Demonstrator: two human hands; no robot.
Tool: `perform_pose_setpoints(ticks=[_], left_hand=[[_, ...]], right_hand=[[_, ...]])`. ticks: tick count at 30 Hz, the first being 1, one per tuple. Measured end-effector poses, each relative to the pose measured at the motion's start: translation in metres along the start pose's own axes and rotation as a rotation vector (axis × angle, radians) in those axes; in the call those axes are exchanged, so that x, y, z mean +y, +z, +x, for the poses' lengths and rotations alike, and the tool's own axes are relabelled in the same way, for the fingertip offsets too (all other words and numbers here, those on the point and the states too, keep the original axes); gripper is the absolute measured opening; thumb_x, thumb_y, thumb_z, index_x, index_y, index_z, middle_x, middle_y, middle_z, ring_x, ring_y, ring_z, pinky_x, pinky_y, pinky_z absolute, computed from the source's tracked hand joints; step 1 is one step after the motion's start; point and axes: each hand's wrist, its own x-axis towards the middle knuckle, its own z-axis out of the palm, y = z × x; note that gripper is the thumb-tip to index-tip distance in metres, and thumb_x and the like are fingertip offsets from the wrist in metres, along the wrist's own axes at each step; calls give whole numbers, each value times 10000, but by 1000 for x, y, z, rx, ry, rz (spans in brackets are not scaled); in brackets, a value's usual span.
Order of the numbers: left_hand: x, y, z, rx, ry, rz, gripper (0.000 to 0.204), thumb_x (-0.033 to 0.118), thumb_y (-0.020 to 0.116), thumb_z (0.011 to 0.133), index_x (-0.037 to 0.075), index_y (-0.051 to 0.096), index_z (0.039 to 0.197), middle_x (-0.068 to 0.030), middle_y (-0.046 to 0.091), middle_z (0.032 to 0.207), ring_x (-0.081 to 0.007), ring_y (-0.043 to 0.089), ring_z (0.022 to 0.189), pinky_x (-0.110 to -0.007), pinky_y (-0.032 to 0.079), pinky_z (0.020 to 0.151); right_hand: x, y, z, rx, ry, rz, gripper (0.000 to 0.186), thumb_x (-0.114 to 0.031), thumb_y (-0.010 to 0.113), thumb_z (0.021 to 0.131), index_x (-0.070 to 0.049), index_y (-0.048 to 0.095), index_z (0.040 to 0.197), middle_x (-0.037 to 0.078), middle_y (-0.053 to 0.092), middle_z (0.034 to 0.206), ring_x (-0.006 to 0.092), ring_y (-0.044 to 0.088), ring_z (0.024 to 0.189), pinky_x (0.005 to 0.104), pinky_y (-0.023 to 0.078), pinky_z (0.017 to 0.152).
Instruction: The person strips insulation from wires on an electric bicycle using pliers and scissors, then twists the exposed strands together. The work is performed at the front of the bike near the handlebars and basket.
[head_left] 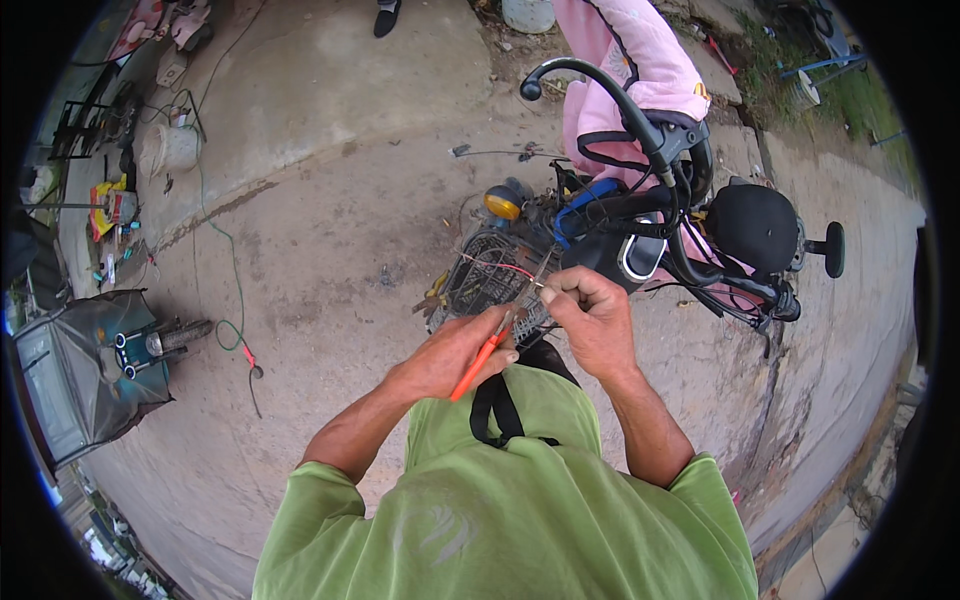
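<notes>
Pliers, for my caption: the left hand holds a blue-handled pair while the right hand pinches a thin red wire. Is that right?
The colour is wrong: the head view shows orange-handled pliers, not blue. The left hand does hold them, and the right hand pinches a thin red wire.

Left hand point(458, 352) covers part of the orange-handled tool point(482, 364), second handle mostly out of sight. Tool tip's too small to say if it's biting the red wire point(512, 267). Wire end is lost at the right hand's point(600, 322) fingertips, can't read its condition. Hands and green shirt point(540, 500) block the near side of the wire basket point(482, 278); contents unreadable. Top edge clips the pink cover point(665, 75), white bucket point(528, 14) and the leg above a dark shoe point(387, 20). Shirt's cut at the bottom. Small clutter point(108, 268) far left: too small to ID.
</notes>
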Motion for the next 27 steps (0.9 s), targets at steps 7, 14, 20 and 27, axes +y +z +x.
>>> perform_pose_setpoints(ticks=[7, 14, 20, 27], left_hand=[[-2, 2, -12, 104, -171, -13, 426, 81, 663, 902, 30, 510, 1296, -47, 640, 807, -112, 597, 776, -318, 503, 713], [9, -1, 2, 387, -28, -393, 541, -1, 611, 906, -1, 383, 1397, -104, 667, 1066, -141, 616, 942, -317, 503, 864], [40, -5, 21, 500, 120, -587, 572, -76, 568, 900, 17, 347, 1419, -121, 632, 1080, -155, 621, 963, -340, 505, 905], [41, -4, 25, 420, 163, -532, 600, -62, 648, 844, 3, 377, 1376, -65, 616, 917, -123, 594, 857, -309, 492, 784]], right_hand=[[3, -1, 1, 21, 47, 16, 125, -95, 654, 911, 21, 678, 952, -36, 589, 732, 23, 469, 668, 226, 388, 579], [-8, -1, 2, -103, 269, 346, 308, -78, 437, 869, 61, 648, 1045, -16, 483, 682, 75, 390, 599, 228, 303, 539], [-10, 1, -7, -200, 176, 231, 239, -66, 466, 938, 41, 635, 1068, -6, 507, 725, 71, 422, 620, 244, 359, 551], [-11, -3, -16, -215, 145, 136, 181, -51, 519, 931, 41, 639, 1032, 27, 567, 761, 91, 521, 655, 261, 443, 603]])
